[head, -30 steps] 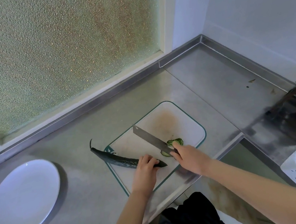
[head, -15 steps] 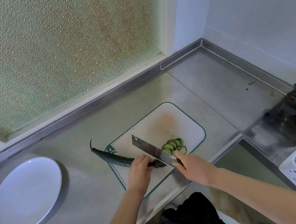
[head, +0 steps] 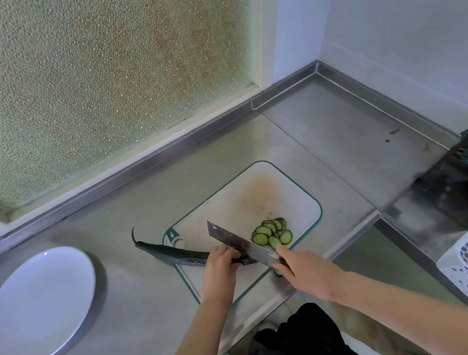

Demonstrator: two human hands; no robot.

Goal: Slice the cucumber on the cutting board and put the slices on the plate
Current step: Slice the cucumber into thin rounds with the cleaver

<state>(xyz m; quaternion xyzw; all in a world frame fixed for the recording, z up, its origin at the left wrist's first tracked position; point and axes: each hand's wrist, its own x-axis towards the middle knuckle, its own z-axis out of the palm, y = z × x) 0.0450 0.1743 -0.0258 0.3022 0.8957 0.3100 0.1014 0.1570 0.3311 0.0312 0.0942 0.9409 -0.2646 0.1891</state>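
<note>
Several slices (head: 271, 232) on board (head: 259, 200) | left hand (head: 220, 271) holds cucumber (head: 177, 254) | right hand (head: 308, 274) grips knife (head: 235, 241)

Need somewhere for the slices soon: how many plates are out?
1. The plate lies on the counter at the far left, apart from the board. Others could be out of frame.
</note>
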